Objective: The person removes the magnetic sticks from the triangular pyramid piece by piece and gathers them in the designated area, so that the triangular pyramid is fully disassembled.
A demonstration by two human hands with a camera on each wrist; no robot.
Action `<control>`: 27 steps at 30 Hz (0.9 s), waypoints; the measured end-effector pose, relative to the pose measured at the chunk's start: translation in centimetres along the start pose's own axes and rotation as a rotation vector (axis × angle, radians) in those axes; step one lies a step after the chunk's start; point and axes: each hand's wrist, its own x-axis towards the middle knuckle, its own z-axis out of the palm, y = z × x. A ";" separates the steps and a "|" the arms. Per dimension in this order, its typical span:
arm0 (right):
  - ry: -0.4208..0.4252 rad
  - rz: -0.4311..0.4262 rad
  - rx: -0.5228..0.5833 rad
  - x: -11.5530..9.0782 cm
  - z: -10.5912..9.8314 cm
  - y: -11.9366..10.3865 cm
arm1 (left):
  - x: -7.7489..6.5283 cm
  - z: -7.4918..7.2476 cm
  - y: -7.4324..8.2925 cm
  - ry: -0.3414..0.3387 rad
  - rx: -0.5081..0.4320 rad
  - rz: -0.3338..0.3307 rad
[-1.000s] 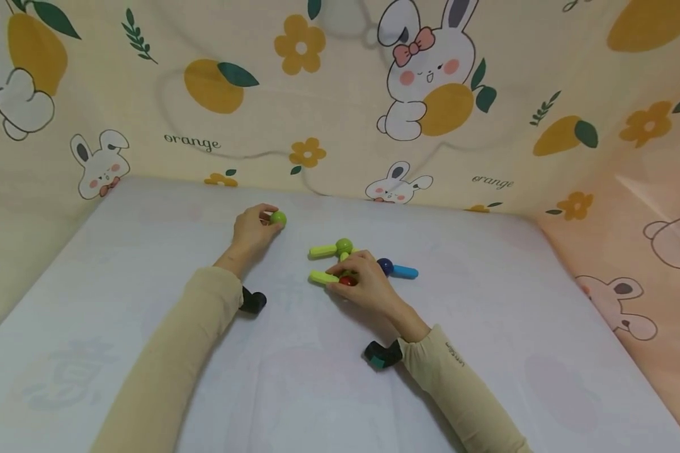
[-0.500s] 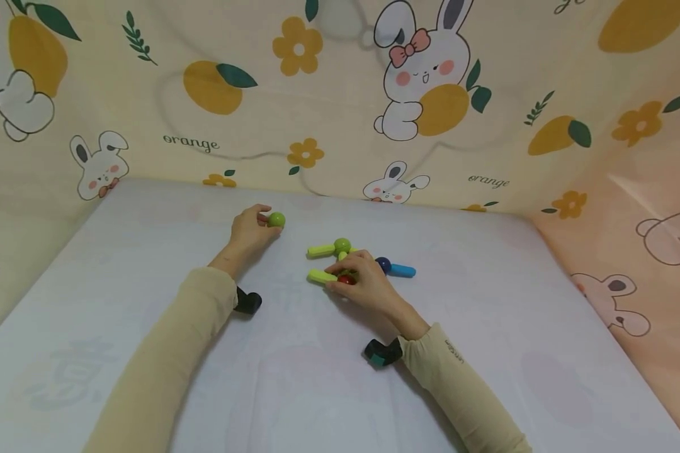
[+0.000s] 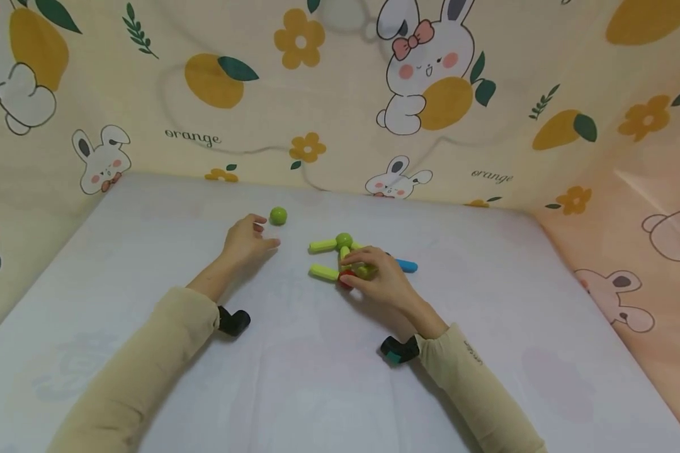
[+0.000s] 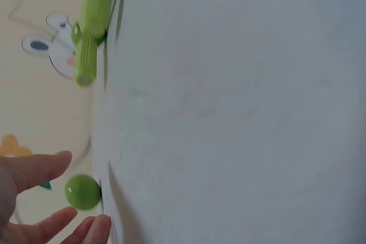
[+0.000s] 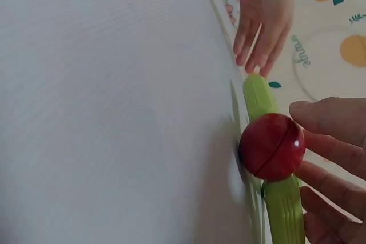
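Note:
My left hand [image 3: 243,242] is spread beside a loose green ball [image 3: 278,216] on the white table; the left wrist view shows a gap between its fingers and the ball [image 4: 83,192]. My right hand [image 3: 382,277] is at the red ball [image 3: 347,280] of a joined ball-and-stick toy, thumb and fingers loosely extended. In the right wrist view the thumb lies right at the edge of the grooved red ball [image 5: 272,147], and some fingertips are hidden behind the toy. Light-green sticks [image 3: 323,272] join the red ball and another green ball [image 3: 344,240].
A blue stick [image 3: 406,265] sticks out to the right of my right hand, which mostly covers the dark blue ball at its end. Cloth walls [image 3: 340,94] with rabbits and oranges rise behind the table [image 3: 311,390] and at its sides.
My left hand has let go of the green ball and drawn back toward me. My right hand has loosened and shifted slightly right, leaving more of the green stick and red ball in sight.

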 end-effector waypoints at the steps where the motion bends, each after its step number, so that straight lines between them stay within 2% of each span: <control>1: -0.002 0.000 0.001 -0.1 -0.1 0.1 | -0.3 0.1 0.1 -0.013 0.002 0.010; 5: -0.005 -0.004 -0.028 -0.5 -0.4 0.4 | -1.3 0.7 0.4 -0.069 0.001 0.045; 11: -0.004 -0.062 -0.105 -1.0 -0.6 0.5 | -2.2 1.5 0.8 -0.106 0.008 0.102; 27: -0.012 -0.044 -0.113 -1.4 -0.3 0.8 | -3.4 3.5 2.3 -0.215 0.001 0.205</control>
